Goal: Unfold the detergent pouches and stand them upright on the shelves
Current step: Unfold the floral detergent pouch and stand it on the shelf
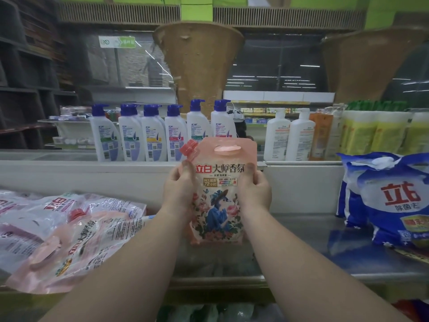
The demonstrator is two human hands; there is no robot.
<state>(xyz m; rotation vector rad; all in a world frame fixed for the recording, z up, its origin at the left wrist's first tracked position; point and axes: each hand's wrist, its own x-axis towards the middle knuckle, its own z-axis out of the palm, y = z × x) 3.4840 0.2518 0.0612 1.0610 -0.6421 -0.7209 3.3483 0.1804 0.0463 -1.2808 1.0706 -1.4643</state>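
I'm looking down a dim shop aisle onto a steel shelf [301,231]. My left hand [178,189] and right hand [255,190] clamp the pink pouch [220,201] by its sides, upright, base just touching the shelf, I judge to square it. More pouches [76,233] lie flat left; blue bags [392,201] stand right; shampoo bottles [153,133] line up behind.

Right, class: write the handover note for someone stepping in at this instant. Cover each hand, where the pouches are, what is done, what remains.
Left hand and right hand grip the sides of one pink pouch, unfolded, upright, base at the shelf. Whether it stands unaided: unclear.
Left: more pink pouches lying flat in plastic wrap.
Done: this pouch unfolded. Left: release it standing, then the flat ones.
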